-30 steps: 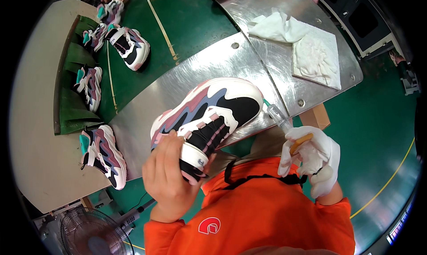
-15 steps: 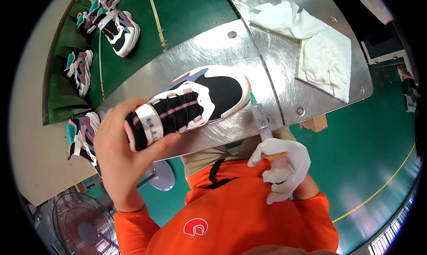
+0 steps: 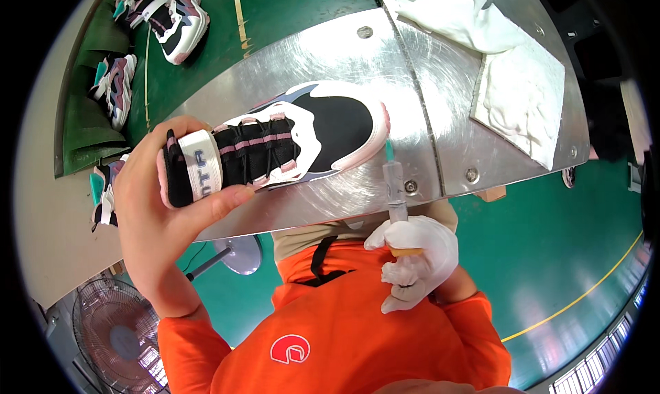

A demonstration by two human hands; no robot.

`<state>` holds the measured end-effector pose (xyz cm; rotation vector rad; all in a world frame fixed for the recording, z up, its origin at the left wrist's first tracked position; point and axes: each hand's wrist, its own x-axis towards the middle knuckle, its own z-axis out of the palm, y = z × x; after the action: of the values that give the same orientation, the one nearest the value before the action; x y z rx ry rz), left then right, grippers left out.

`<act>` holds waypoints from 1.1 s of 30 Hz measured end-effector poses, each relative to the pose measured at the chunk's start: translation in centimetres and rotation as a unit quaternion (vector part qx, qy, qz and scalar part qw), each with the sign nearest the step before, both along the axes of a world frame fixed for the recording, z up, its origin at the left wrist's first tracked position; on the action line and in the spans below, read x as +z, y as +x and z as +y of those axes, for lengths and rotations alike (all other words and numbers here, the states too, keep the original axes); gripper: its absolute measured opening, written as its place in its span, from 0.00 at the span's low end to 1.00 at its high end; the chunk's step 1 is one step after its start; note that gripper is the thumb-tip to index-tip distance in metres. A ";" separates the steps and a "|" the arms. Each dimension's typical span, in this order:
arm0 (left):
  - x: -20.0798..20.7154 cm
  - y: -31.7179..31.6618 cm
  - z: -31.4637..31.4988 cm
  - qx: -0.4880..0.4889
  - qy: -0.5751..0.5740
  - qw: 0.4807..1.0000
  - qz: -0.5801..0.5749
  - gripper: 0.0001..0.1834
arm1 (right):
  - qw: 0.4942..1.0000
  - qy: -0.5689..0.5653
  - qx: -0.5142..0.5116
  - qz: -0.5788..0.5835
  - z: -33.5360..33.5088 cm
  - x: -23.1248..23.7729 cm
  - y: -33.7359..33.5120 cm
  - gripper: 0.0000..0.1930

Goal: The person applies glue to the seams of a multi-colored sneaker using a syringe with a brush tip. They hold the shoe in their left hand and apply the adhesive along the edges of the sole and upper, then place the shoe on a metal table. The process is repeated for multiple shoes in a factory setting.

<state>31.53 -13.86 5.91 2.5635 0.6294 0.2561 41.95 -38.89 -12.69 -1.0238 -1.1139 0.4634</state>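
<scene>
Head view, held sneaker (image 3: 278, 143), white cloth (image 3: 512, 85), fan (image 3: 120, 339)

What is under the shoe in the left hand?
A shiny metal tabletop shows around the shoe held by the left hand. The shoe's underside and the tabletop directly beneath are covered, so I can't tell whether they touch.

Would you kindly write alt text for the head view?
A left hand grasps a black, white and pink sneaker by its collar over a metal table; a gloved right hand holds a green-tipped syringe near the toe.
</scene>
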 end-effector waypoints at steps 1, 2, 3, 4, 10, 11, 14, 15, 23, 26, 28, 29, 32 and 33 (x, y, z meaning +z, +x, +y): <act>0.0 0.0 0.0 0.000 0.006 1.000 0.003 0.30 | 1.000 0.001 0.001 0.007 0.0 -0.1 -0.1 0.36; 0.0 0.0 0.0 0.000 0.001 1.000 -0.001 0.30 | 1.000 0.002 0.002 0.013 0.0 -0.2 -0.2 0.36; -0.1 0.0 0.0 0.001 -0.005 1.000 -0.006 0.30 | 1.000 0.003 0.001 0.023 0.1 -0.2 -0.2 0.35; -0.2 -0.1 -0.1 0.002 -0.010 1.000 -0.010 0.30 | 0.999 -0.001 -0.002 0.034 0.0 -0.1 -0.3 0.35; 0.6 -1.2 -1.4 -0.025 0.130 0.991 0.028 0.32 | 0.990 0.000 0.017 0.139 -1.7 0.8 0.0 0.32; 0.3 -1.2 -2.0 -0.027 0.166 0.986 0.019 0.33 | 0.984 -0.007 0.015 0.176 -2.7 0.7 0.1 0.32; -0.5 -3.2 -4.3 -0.018 0.243 0.970 -0.003 0.37 | 0.977 0.107 -0.016 0.185 -2.4 1.2 0.9 0.35; -0.7 -4.2 -5.1 -0.023 0.271 0.962 -0.010 0.38 | 0.970 0.098 -0.007 0.224 -2.8 1.8 1.2 0.38; -3.5 -7.6 -8.1 -0.046 0.392 0.918 -0.035 0.33 | 0.979 0.045 -0.111 0.163 -0.9 5.0 1.8 0.49; -3.8 -7.7 -8.3 -0.041 0.404 0.913 -0.043 0.30 | 0.986 -0.034 -0.152 0.066 0.0 5.6 2.5 0.45; -3.7 -7.6 -8.2 -0.041 0.400 0.914 -0.049 0.31 | 0.984 -0.072 -0.150 0.057 0.5 6.3 2.5 0.43; -3.6 -7.6 -8.1 -0.042 0.400 0.914 -0.050 0.31 | 0.983 -0.084 -0.151 0.058 0.8 6.6 2.4 0.42; -3.4 -7.5 -8.1 -0.047 0.392 0.917 -0.051 0.32 | 0.983 -0.067 -0.168 0.019 1.2 7.1 2.7 0.41; -3.4 -7.6 -8.1 -0.050 0.386 0.920 -0.051 0.33 | 0.983 -0.044 -0.176 0.010 1.3 7.1 2.9 0.41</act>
<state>23.89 -21.94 2.49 3.2852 0.3966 0.7202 44.86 -37.61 -5.63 -1.2617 -0.8768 0.2378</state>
